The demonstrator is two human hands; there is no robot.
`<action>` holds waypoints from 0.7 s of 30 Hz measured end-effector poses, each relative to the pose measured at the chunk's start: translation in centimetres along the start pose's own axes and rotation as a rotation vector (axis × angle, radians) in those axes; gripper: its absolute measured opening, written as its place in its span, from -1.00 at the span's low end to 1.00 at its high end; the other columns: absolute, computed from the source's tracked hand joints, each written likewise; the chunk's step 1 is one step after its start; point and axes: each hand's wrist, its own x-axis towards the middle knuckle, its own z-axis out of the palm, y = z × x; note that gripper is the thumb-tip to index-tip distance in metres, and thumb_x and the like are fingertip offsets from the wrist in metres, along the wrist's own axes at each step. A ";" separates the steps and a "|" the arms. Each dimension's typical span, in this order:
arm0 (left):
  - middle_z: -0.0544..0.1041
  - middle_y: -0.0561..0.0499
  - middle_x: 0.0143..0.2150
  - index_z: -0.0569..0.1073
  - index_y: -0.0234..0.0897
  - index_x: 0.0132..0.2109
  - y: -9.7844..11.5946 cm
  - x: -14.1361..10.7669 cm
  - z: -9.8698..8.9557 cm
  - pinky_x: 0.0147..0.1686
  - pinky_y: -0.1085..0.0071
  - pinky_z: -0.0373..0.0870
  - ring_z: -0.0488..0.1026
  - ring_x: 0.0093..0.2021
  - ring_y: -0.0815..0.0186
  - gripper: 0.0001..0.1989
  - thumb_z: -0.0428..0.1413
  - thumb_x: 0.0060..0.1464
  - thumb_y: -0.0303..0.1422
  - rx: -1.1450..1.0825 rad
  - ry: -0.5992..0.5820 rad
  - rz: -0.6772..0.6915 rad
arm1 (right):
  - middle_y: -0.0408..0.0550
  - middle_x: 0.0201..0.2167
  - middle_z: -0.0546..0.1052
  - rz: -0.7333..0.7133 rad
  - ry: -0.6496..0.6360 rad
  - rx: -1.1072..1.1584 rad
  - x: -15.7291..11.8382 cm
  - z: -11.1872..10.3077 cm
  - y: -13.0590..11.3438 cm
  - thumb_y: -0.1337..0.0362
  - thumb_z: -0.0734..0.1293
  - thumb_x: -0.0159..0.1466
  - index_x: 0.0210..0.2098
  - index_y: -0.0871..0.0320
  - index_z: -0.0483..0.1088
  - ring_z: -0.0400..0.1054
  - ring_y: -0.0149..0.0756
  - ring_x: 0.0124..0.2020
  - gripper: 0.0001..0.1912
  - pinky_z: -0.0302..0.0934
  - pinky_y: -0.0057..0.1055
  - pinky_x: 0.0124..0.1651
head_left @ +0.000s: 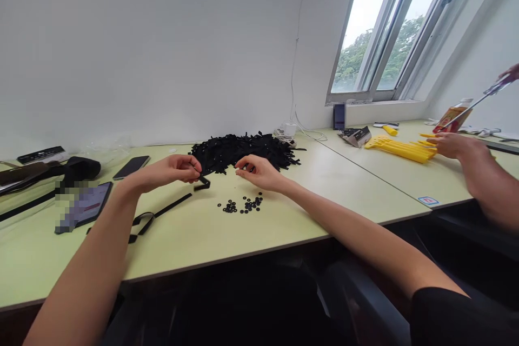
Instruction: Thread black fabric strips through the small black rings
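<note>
My left hand [176, 168] is closed in a pinch, and a short black strip [201, 184] bends down from its fingertips. To its right, my right hand [259, 172] has thumb and fingers drawn together; whatever they hold, if anything, is too small to make out. Behind both hands lies a heap of short black strips [247, 147], partly covered by my fingers. On the table in front of them are several small black washer-like rings [252, 204], loosely scattered. A longer black strap [173, 204] with a loop lies below my left hand.
Left on the pale green table [227, 243] are a phone [95, 203], a dark flat device [132, 167] and a black bundle [81, 167]. At right, a co-worker's hand [458, 146] is by yellow plastic pieces [405, 150] and a bottle [454, 115]. White cables [310, 134] run along the wall.
</note>
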 end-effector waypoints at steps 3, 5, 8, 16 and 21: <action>0.58 -0.03 -0.31 0.53 -0.20 -0.08 1.0 1.7 3.3 -0.20 0.31 0.46 0.51 -0.25 0.23 -0.64 0.28 0.11 -0.06 -0.107 0.158 0.178 | 0.07 0.07 0.52 -0.034 -0.077 0.106 -0.4 0.6 -1.4 -0.01 0.47 0.27 0.19 0.11 0.36 0.45 -0.28 -0.13 -0.41 0.36 -0.39 -0.20; 0.59 -0.04 -0.24 0.53 -0.21 -0.14 1.4 2.7 5.6 -0.17 0.31 0.45 0.51 -0.22 0.23 -0.65 0.27 0.12 -0.04 -0.129 0.228 0.256 | 0.08 0.12 0.49 -0.082 -0.113 0.121 -0.5 0.9 -1.8 0.01 0.49 0.24 0.26 0.09 0.28 0.43 -0.28 -0.12 -0.31 0.34 -0.41 -0.23; 0.62 -0.04 -0.20 0.54 -0.22 -0.17 1.2 3.7 8.2 -0.14 0.32 0.44 0.52 -0.20 0.24 -0.66 0.25 0.14 -0.03 -0.139 0.263 0.299 | -0.06 -0.18 0.56 -0.109 -0.092 0.059 -0.4 1.0 -1.5 0.17 0.37 0.36 0.14 0.13 0.36 0.38 -0.35 -0.30 -0.61 0.24 -0.42 -0.29; 0.65 -0.03 -0.18 0.61 -0.19 -0.05 -1.2 4.5 10.0 -0.21 0.36 0.39 0.52 -0.21 0.23 -0.67 0.15 0.26 -0.06 -0.043 0.374 0.255 | -0.14 -0.38 0.57 -0.038 -0.197 -0.092 0.0 -0.1 -0.1 0.23 0.26 0.45 0.08 0.13 0.45 0.34 -0.35 -0.43 -0.73 0.12 -0.42 -0.33; 0.69 -0.07 -0.12 0.65 -0.20 -0.05 -1.1 4.6 9.8 -0.17 0.32 0.44 0.57 -0.15 0.15 -0.61 0.17 0.22 -0.01 -0.015 0.428 0.205 | -0.08 -0.33 0.61 -0.048 -0.187 -0.109 0.3 -0.3 0.1 0.35 0.21 0.45 -0.15 0.18 0.54 0.32 -0.39 -0.43 -0.76 0.11 -0.44 -0.31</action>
